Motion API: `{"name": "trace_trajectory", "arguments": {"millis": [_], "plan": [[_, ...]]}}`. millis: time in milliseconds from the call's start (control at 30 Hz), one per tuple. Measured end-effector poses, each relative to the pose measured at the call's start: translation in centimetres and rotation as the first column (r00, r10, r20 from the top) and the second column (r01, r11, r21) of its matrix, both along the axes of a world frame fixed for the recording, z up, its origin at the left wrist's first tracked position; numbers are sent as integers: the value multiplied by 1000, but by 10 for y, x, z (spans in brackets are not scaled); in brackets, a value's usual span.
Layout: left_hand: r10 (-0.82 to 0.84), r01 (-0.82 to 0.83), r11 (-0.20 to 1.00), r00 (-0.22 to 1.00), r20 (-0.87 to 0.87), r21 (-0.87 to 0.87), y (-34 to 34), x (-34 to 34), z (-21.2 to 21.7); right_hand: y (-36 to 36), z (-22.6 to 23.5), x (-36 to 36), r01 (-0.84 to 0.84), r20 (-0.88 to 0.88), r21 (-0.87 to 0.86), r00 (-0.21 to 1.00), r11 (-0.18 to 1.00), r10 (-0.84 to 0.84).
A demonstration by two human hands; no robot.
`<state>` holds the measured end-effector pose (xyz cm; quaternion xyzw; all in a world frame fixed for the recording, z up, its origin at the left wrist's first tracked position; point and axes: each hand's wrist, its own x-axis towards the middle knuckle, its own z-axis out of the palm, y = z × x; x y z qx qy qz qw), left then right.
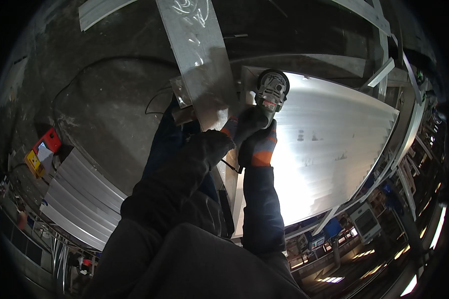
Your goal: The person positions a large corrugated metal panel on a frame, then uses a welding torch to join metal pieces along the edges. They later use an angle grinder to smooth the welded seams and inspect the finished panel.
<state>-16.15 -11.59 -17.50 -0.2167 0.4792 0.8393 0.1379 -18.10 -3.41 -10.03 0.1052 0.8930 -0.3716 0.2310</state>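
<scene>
An angle grinder (271,93) points away from me, its round dark head over the far left corner of a shiny silver metal panel (329,144). My left hand (248,123), in a dark glove with an orange band, is closed at the grinder's body. Just behind it, my right hand (260,142), in a grey and orange glove, is wrapped round the rear of the tool. Both hands overlap, so some fingers are hidden. A dark cord (230,165) shows below them. Whether the disc touches the panel I cannot tell.
A long flat metal plank (197,45) with bright scuff marks runs left of the grinder. Ribbed metal sheets (82,192) lie at lower left, near a red and yellow object (42,149). A cable (92,64) curves over the floor. Metal framing (411,129) borders the right.
</scene>
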Motion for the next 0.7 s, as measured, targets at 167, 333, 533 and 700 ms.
{"name": "trace_trajectory", "arguments": {"millis": [167,333,533,700], "plan": [[45,-45,998,999,-13,33,0,-1,4,2,-4,-2,11,4,-47,1000,999,-11],[-30,23,995,997,-65,-102,0,-2,-1,-4,4,-2,-33,-23,89,999,995,36],[150,-155,981,987,50,117,-2,2,2,-9,10,-6,-71,-10,-42,997,997,71],[-75,73,992,997,-17,-98,-6,-4,3,-7,-1,-2,26,-1,17,1000,1000,-26]]}}
